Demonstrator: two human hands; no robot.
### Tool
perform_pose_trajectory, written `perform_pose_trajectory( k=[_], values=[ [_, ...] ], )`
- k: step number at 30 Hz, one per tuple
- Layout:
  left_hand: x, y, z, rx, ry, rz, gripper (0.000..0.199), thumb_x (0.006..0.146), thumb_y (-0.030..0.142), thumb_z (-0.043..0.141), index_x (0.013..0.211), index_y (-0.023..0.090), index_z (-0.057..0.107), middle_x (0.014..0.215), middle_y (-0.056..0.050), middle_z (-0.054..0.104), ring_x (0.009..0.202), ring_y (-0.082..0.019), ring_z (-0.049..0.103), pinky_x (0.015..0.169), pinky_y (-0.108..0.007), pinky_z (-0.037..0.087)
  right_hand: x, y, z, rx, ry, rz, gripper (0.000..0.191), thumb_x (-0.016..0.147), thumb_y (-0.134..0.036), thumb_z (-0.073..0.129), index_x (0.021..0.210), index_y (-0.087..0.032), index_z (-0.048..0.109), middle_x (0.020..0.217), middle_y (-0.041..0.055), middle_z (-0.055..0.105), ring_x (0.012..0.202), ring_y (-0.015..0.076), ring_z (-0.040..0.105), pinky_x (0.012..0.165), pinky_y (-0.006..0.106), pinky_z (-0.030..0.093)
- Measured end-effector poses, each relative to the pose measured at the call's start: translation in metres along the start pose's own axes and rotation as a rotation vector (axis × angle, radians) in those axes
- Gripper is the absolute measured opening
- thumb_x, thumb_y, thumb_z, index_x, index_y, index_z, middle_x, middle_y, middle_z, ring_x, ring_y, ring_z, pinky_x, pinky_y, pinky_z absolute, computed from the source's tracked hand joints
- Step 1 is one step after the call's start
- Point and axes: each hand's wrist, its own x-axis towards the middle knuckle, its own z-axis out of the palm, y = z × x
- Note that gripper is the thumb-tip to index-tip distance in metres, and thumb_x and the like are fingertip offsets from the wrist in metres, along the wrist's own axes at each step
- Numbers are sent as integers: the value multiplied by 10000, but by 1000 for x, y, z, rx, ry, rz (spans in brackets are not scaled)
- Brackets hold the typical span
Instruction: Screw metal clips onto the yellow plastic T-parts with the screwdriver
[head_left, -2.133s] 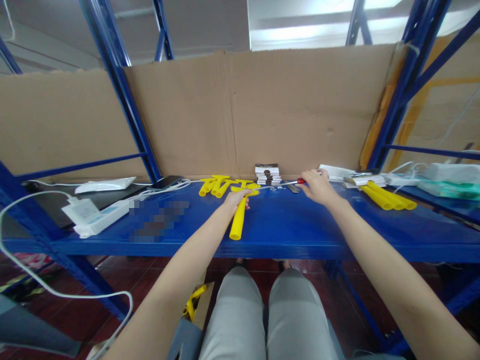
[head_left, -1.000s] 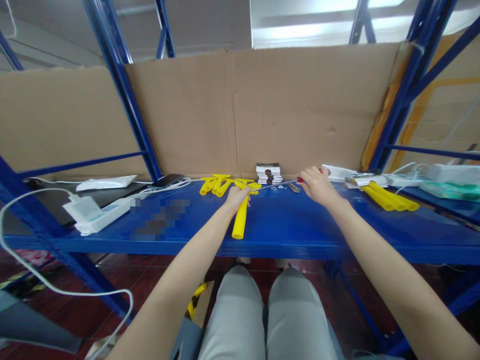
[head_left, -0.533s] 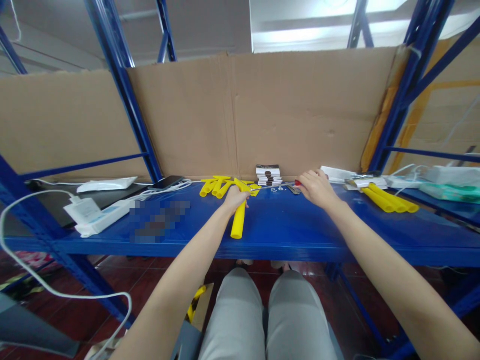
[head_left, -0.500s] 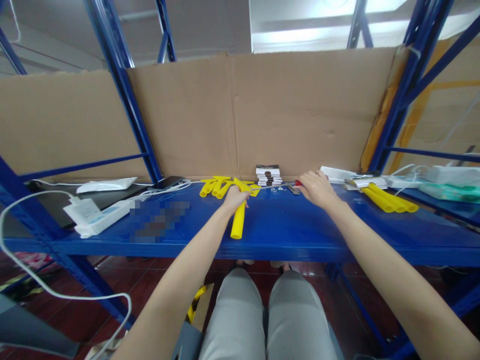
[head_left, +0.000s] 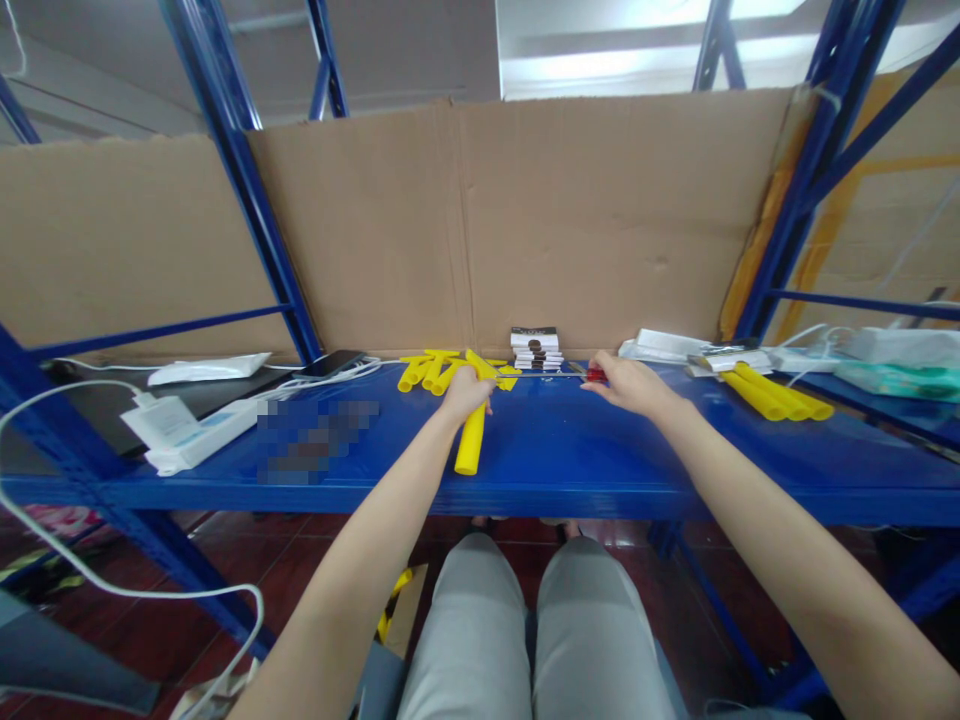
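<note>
- Held yellow piece (head_left: 469,440): over the front half of the blue bench (head_left: 585,450), left of its middle; the round, open lower end points toward the person, the top shows above the hand, and the part between is covered by the fingers.
- Left hand (head_left: 468,393): grip closed around this piece, thumb side up.
- Red-handled tool (head_left: 596,375): its thin metal shaft runs level from the handle leftward to the held yellow piece, near the left hand; whether the tip touches is too small to tell.
- Right hand (head_left: 628,384): grip pinching the red handle, knuckles up, forearm coming in from the right.
- Yellow T-shaped pieces (head_left: 430,372): lying close together just behind and left of the left hand.
- Stack of small printed packets (head_left: 537,352): behind the metal shaft, near the cardboard panel (head_left: 570,220) at the back of the bench.
- White packet (head_left: 667,346): flat, behind the right hand.
- Yellow tubes (head_left: 776,393): side by side on the right part of the bench, well apart from both hands.
- Dark phone (head_left: 335,363): toward the back left, beside white cables.
- White power strip (head_left: 217,432): front left, a white charger (head_left: 160,422) plugged in.
- Cardboard box (head_left: 406,612): below the bench, beside the person's knee, with yellow pieces inside.
</note>
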Motion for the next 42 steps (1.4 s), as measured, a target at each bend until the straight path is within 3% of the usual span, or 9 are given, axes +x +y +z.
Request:
perform_pose_trajectory(
  k=[4, 9, 14, 19, 23, 27, 31, 38, 42],
  values=[
    [-2, 4, -5, 127, -34, 41, 119, 751, 115, 512, 662, 133, 590, 407, 2, 542, 404, -167, 588, 444, -223, 448, -1, 0, -1, -55, -12, 18, 136, 893, -201, 483, 995, -156, 562, 905, 133, 711, 812, 249, 667, 624, 286, 387],
    [2, 15, -13, 380, 31, 101, 152, 797, 160, 514, 794, 104, 655, 594, -78, 675, 531, -210, 662, 540, -261, 499, -1, -2, -1, -46, 44, -33, 185, 929, -292, 451, 947, -170, 588, 913, 126, 713, 838, 244, 660, 629, 284, 376],
    [18, 20, -13, 448, 294, 300, 191, 810, 171, 551, 940, 110, 677, 967, -160, 726, 965, -274, 679, 823, -310, 507, 6, -6, -7, 4, 115, 3, 246, 942, -347, 431, 985, -187, 613, 985, 118, 717, 874, 247, 660, 646, 294, 390],
    [29, 15, -6, 295, 456, 429, 306, 855, 175, 483, 1116, 128, 636, 1068, -137, 708, 1031, -270, 653, 891, -365, 498, 17, -8, -11, 61, 154, 99, 222, 887, -376, 518, 1001, -196, 581, 863, 95, 716, 757, 245, 658, 583, 285, 361],
    [25, 4, -1, 231, 537, 482, 300, 875, 193, 462, 1124, 141, 623, 1117, -136, 691, 1054, -265, 645, 928, -387, 492, 17, -6, 3, 98, 208, 127, 157, 845, -307, 543, 967, -210, 557, 806, 66, 702, 692, 228, 643, 550, 270, 337],
    [17, -5, 0, 211, 533, 585, 295, 874, 175, 468, 1135, 162, 605, 1167, -119, 672, 1103, -234, 625, 981, -367, 470, 7, -7, 21, 112, 262, 109, 121, 854, -321, 533, 869, -213, 587, 821, 72, 706, 747, 230, 654, 576, 275, 368],
    [14, -8, 2, 223, 517, 595, 305, 879, 172, 459, 1152, 177, 595, 1181, -107, 667, 1110, -227, 623, 979, -365, 477, -2, -7, 31, 129, 288, 78, 219, 884, -391, 512, 918, -215, 638, 906, 82, 717, 831, 236, 665, 640, 290, 429],
    [13, -9, 3, 220, 515, 602, 329, 882, 177, 448, 1175, 185, 595, 1192, -98, 662, 1133, -227, 609, 995, -378, 469, -3, -6, 36, 183, 328, 79, 311, 900, -447, 497, 1043, -227, 663, 1013, 82, 721, 916, 242, 672, 728, 317, 486],
    [10, -8, 1, 264, 509, 569, 341, 865, 163, 465, 1168, 181, 619, 1187, -99, 664, 1135, -234, 607, 1003, -379, 460, -3, -9, 33, 177, 278, 93, 301, 886, -446, 513, 1042, -225, 645, 983, 87, 726, 876, 247, 678, 684, 310, 475]
  ],
)
